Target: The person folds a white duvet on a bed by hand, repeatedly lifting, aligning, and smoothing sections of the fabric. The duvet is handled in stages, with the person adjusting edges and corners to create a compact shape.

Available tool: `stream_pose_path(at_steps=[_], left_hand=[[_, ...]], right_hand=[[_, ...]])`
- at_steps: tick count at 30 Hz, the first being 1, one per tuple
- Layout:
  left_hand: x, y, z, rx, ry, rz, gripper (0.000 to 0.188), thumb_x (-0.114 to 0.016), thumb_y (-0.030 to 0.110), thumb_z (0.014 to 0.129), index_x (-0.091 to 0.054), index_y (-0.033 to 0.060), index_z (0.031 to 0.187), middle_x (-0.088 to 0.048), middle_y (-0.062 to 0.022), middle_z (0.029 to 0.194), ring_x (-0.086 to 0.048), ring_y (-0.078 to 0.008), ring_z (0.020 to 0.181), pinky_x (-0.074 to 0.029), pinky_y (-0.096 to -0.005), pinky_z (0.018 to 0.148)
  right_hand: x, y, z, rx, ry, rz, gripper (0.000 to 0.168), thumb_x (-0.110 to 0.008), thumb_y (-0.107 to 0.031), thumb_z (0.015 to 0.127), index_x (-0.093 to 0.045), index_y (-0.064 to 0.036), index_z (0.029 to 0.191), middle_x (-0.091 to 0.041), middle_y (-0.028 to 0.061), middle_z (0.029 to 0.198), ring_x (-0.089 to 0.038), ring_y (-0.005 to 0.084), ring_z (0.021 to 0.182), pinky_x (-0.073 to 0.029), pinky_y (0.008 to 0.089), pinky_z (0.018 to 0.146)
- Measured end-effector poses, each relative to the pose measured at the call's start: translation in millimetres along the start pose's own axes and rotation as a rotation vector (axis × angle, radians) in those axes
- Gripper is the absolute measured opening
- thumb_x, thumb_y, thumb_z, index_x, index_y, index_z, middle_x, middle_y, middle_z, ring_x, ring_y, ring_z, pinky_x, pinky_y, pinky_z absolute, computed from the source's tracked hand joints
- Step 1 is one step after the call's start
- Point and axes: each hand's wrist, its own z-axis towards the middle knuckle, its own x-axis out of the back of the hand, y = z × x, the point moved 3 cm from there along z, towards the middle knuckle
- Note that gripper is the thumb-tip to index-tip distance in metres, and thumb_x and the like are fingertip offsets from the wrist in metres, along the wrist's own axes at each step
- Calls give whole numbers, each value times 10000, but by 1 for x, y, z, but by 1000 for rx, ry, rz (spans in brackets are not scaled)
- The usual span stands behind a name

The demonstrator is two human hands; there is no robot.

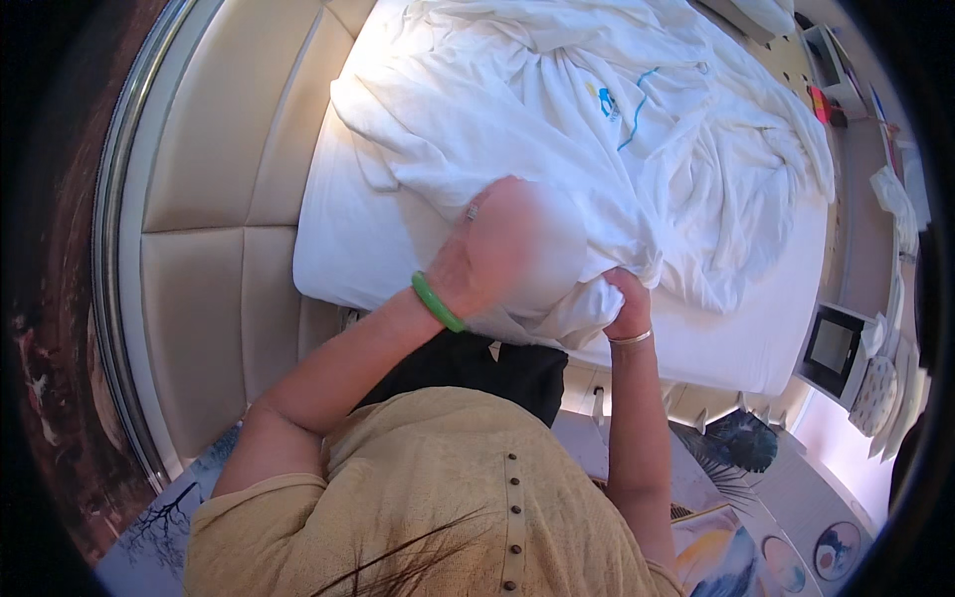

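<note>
A rumpled white cloth cover (477, 127) with a blue-and-yellow emblem and a teal trim line lies in folds over a bed. Beneath it a smooth white fitted sheet (351, 239) covers the mattress. My right hand (630, 302) grips a bunched part of the cover near the bed's close edge. Over the cover, to the left of that, is my left hand (492, 250); a blurred patch hides its fingers, so its grip is unclear. A green bangle (436, 302) circles my left wrist, and a thin metal bracelet (631, 338) my right.
A padded beige headboard (198, 179) borders the bed on the left. At the right stands a small cabinet with a dark-framed front (832, 347), with hanging cloth items (874, 392) beside it. Patterned flooring (716, 552) shows below the bed.
</note>
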Motion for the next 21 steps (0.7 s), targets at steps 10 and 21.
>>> stream_pose_path(at_steps=[10,21], left_hand=[[-36,-81,-32,305,-98,-85,293,-570,26,793,-543,-5,1083,-576,-132,964,-569,-284,845,-458,-367,750],[11,-131,23,194,-650,262,220,-619,89,685,-590,36,897,-597,-134,904,-578,-278,885,-463,-362,747]], right_hand=[[-7,-9,0,-15,102,165,119,-548,-126,739,-597,-52,819,-603,38,814,-590,178,782,-480,303,718],[34,-24,0,-16,110,-173,100,-554,-88,717,-610,-41,786,-586,25,793,-550,142,752,-440,274,695]])
